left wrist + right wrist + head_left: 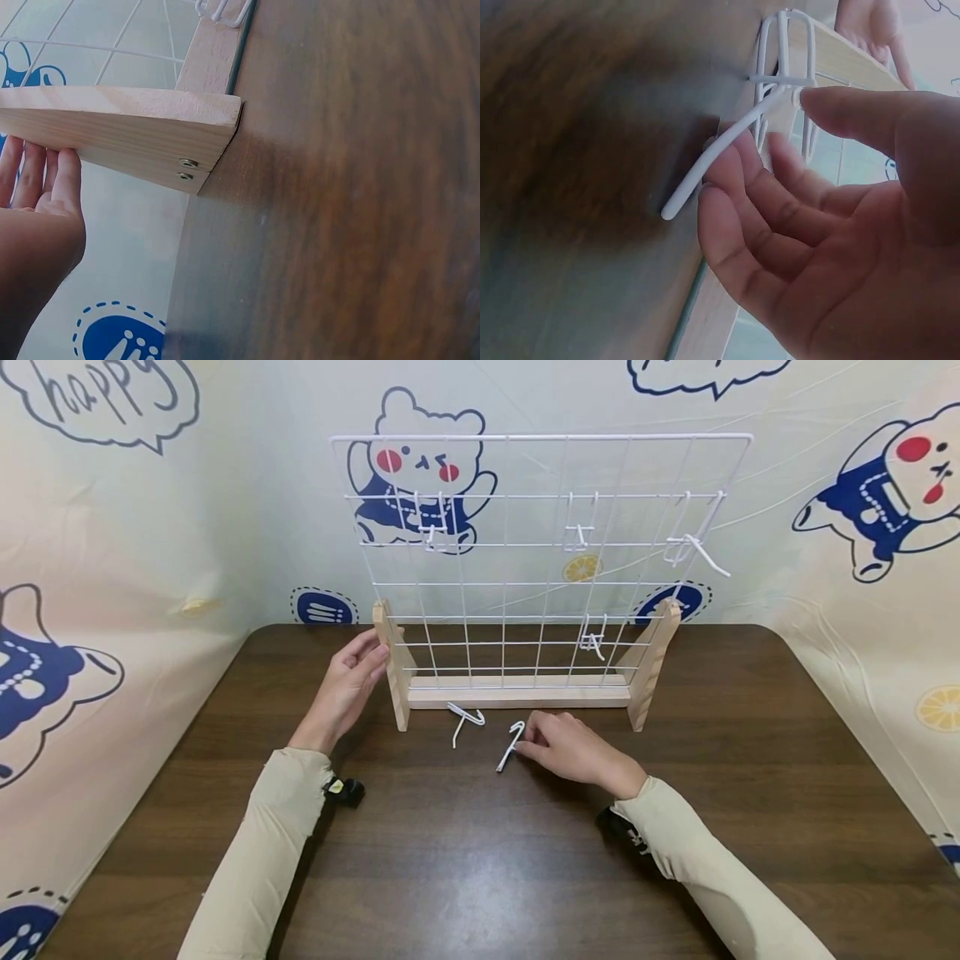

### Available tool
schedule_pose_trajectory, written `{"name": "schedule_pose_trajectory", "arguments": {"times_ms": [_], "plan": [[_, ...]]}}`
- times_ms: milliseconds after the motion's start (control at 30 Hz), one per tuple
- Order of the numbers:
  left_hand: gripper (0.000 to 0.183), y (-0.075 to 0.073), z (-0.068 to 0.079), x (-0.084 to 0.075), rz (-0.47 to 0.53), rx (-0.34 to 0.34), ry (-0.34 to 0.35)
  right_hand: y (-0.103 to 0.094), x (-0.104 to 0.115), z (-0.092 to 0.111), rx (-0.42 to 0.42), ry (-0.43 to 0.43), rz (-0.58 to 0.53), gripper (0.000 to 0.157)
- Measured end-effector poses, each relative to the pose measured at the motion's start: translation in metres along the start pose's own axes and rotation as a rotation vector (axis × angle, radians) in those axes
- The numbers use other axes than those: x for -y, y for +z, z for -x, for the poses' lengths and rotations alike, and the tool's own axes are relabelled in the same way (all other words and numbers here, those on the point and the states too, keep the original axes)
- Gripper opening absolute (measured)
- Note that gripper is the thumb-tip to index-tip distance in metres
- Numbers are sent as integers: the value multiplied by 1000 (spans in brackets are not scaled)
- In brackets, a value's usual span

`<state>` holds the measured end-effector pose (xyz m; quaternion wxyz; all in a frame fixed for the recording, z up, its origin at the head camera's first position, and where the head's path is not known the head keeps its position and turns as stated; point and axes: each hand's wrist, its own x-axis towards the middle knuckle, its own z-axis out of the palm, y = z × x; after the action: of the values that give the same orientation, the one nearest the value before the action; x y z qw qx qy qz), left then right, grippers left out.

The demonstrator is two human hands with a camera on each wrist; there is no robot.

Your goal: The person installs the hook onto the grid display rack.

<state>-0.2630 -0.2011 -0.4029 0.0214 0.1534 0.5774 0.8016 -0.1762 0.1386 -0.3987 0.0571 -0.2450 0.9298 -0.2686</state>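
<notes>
A white wire grid rack [506,583] stands on wooden side legs joined by a wooden bar. My left hand [347,685] holds the rack's left leg [393,677]; in the left wrist view its fingers [30,176] reach the leg's back edge. In front of the bar, my right hand [572,750] pinches a white wire hook [507,753] between thumb and fingers. Its long prong [705,161] crosses before the curled fingers in the right wrist view. Left of it, another white hook [467,717] lies on the table.
Several white hooks hang on the grid, among them a top left hook [431,533], a top right one [697,550] and a low right one [592,642]. Brown wood forms the table [465,852]. A printed cloth [247,510] stands behind and at both sides.
</notes>
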Motion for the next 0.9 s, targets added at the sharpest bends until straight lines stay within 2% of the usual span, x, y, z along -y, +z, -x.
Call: {"name": "schedule_pose_trajectory", "arguments": {"times_ms": [133, 300, 500, 600, 700, 800, 900], "plan": [[43, 0, 0, 0, 13, 5, 6, 1, -1, -1, 54, -43, -8, 10], [43, -1, 0, -1, 21, 8, 3, -1, -2, 0, 87, -84, -2, 16], [45, -2, 0, 0, 17, 1, -7, -11, -3, -1, 123, -53, -195, 13], [45, -2, -1, 1, 12, -1, -13, -15, -5, -2, 92, -49, -265, 12], [45, -2, -1, 1, 12, 0, -15, -16, -4, -2, 34, -69, -261, 13], [45, -1, 0, 0, 10, 1, -14, -14, -3, -4, -5, -68, -260, 19], [46, -1, 0, 0, 6, 2, -15, -11, -2, -6, -14, -63, -328, 25]]}}
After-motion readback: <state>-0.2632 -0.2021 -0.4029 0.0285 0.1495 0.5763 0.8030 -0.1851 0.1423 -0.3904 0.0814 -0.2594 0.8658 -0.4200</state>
